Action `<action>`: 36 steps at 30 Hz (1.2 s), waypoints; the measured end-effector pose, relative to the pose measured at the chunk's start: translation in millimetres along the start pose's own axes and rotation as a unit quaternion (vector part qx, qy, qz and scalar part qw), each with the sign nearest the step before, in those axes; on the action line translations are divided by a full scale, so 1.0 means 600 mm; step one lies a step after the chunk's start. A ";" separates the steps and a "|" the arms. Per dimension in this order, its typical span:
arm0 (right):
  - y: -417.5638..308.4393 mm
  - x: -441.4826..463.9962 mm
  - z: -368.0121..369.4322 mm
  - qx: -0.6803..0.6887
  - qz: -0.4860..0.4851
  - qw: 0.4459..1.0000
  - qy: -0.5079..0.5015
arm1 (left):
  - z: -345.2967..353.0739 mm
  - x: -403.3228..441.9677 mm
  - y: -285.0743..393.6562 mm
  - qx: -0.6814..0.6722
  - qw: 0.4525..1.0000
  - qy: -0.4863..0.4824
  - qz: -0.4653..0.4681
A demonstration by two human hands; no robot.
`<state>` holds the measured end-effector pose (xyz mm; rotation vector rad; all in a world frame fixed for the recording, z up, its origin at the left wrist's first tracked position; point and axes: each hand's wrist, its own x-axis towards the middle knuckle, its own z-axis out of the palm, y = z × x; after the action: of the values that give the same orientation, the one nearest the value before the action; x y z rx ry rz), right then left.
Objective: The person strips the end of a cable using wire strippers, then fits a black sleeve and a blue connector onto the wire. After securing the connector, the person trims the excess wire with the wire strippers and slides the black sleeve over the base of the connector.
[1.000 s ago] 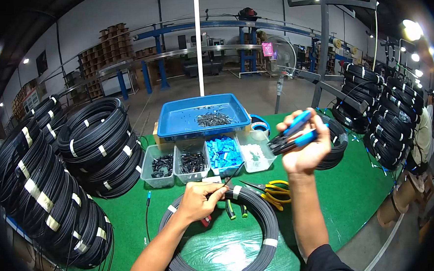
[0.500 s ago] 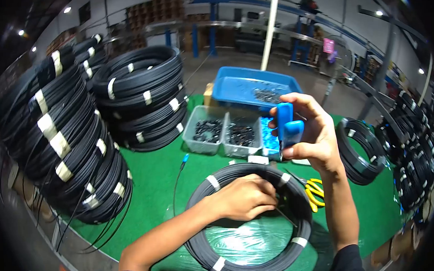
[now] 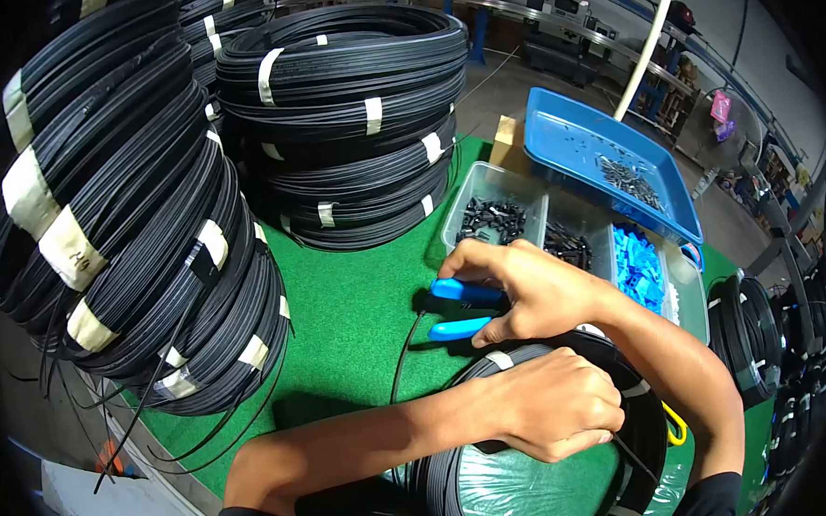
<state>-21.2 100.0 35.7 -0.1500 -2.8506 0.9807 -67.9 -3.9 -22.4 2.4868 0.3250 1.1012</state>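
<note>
My right hand (image 3: 550,293) holds a blue-handled tool (image 3: 461,310), its two handles spread and pointing left, above the green mat (image 3: 340,290). Just below it, my left hand (image 3: 565,404) is closed in a fist over the black cable coil (image 3: 444,485). A thin black cable end comes out under this fist toward the lower right, so the fingers appear wrapped round it. Near the tool's handles a loose black cable (image 3: 402,361) lies on the mat. Yellow handles (image 3: 676,424) show partly behind my right forearm.
Tall stacks of taped black coils (image 3: 347,75) stand at the left and back. Clear bins hold black pieces (image 3: 490,221) and blue pieces (image 3: 636,267). Behind them sits a blue tray (image 3: 593,136) with small dark pieces. Another coil (image 3: 744,334) lies at the right.
The view has swung left and down. My right hand has lowered the blue-handled tool from upright in the air to close above the mat, and my right forearm now reaches across beside my left hand.
</note>
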 end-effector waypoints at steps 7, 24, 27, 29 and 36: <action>0.034 0.020 0.034 -0.061 0.035 0.993 -0.094 | -0.007 0.002 -0.019 -0.021 0.999 -0.022 0.035; -0.096 -0.328 -0.066 0.064 0.131 0.908 0.392 | 0.013 0.078 0.052 -0.019 0.977 0.053 -0.207; -0.138 -0.401 -0.051 0.173 0.104 0.861 0.466 | 0.018 0.084 0.039 -0.113 0.942 0.114 -0.294; -0.159 -0.412 -0.033 0.185 0.110 0.843 0.493 | -0.004 0.090 0.052 -0.088 0.942 0.056 -0.319; -0.166 -0.387 -0.010 0.108 0.194 0.858 0.463 | -0.015 0.080 0.060 -0.073 0.928 0.067 -0.358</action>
<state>203.5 -5.5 82.5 -0.9199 -1.8341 0.9212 -40.8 -16.1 30.4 1.8949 1.0490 0.9241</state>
